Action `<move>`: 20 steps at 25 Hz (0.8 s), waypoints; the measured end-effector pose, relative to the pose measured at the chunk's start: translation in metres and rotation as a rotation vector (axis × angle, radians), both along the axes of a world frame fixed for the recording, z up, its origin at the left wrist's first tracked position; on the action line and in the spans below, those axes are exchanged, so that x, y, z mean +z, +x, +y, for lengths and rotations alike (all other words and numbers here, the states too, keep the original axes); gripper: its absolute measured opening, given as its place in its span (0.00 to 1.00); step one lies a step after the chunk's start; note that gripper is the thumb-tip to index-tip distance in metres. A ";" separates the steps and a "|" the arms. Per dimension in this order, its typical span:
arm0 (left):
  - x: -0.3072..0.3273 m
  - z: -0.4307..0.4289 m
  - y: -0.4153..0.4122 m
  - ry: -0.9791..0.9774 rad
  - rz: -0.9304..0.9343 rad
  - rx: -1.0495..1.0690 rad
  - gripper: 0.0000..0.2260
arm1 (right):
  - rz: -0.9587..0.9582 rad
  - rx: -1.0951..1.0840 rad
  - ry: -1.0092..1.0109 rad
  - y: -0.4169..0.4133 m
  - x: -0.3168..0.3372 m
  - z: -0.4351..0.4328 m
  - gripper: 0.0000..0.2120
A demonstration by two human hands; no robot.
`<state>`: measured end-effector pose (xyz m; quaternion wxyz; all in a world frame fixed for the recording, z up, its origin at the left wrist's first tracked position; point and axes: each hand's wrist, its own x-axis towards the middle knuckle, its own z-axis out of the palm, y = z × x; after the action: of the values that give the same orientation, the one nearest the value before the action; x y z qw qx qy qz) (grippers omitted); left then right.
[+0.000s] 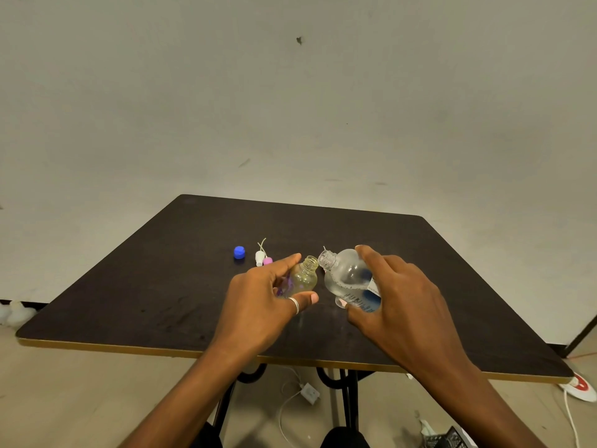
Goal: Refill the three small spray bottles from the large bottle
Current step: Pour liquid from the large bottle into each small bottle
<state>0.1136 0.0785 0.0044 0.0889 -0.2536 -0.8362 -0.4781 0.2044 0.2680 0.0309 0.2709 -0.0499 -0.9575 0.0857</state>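
Nearest, at 6 o'clock in the view, two forearms reach up from the bottom edge over the front rim of the dark bench [135, 305]. Under that rim, on the floor, a white charger block [309, 392] lies with its thin cable, and at 4 o'clock a red and white power strip [580, 386] sits by the bench corner.

Over the middle of the bench the left hand [265, 302] grips a small bottle [305, 278]. The thumb, which wears a silver ring [294, 305], crosses in front of its base and the fingers curl round behind it. The bottle is clear and yellowish, roughly upright, and its threaded neck is uncapped. Whether its base rests on the bench cannot be told.

Just beside it, at its 3 o'clock, the right hand [400, 305] holds the large bottle [349, 279] with fingers over the top and thumb below. This bottle is tilted, its open neck pointing to 10 o'clock and almost meeting the small bottle's mouth. Clear liquid shows inside it.

Farther back, at 10 o'clock from the left hand, a pink spray head [267, 261] and a white spray head [259, 257] lie touching each other, their thin tubes pointing away. A blue cap [239, 252] stands near them at their 9 o'clock. Beyond the bench rises a plain pale wall [290, 92].
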 end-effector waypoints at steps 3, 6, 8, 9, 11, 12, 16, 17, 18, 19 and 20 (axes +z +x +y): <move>0.000 0.000 0.000 -0.005 -0.001 -0.001 0.33 | -0.019 -0.012 0.013 0.000 0.001 0.000 0.41; -0.001 0.000 -0.001 0.003 -0.005 -0.006 0.33 | -0.025 -0.019 0.023 0.000 0.002 0.000 0.41; -0.002 0.000 -0.001 0.007 -0.002 -0.003 0.33 | -0.028 -0.018 0.023 0.001 0.002 -0.001 0.41; -0.002 0.000 -0.001 0.006 -0.001 -0.002 0.33 | -0.027 -0.017 0.023 0.001 0.002 -0.001 0.41; -0.002 0.000 -0.001 0.008 -0.005 -0.002 0.32 | -0.027 -0.020 0.027 0.001 0.003 -0.001 0.41; -0.002 0.001 -0.001 0.013 -0.008 -0.001 0.32 | -0.027 -0.025 0.034 0.001 0.003 -0.001 0.41; -0.003 0.001 0.000 0.025 -0.007 0.006 0.32 | -0.014 -0.033 0.045 0.001 0.003 -0.001 0.41; -0.003 0.001 0.000 0.028 -0.010 0.005 0.32 | -0.017 -0.036 0.051 0.001 0.003 -0.001 0.41; -0.004 0.001 0.000 0.030 -0.012 0.004 0.32 | -0.021 -0.041 0.060 0.001 0.003 0.000 0.41; -0.004 0.002 0.000 0.031 -0.013 0.001 0.32 | -0.024 -0.046 0.068 0.001 0.003 0.000 0.41; -0.005 0.002 0.000 0.031 -0.013 0.000 0.32 | -0.022 -0.049 0.074 0.001 0.003 0.001 0.41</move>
<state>0.1140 0.0805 -0.0005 0.0874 -0.2493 -0.8292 -0.4926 0.2057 0.2686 0.0337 0.2642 -0.0643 -0.9614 0.0430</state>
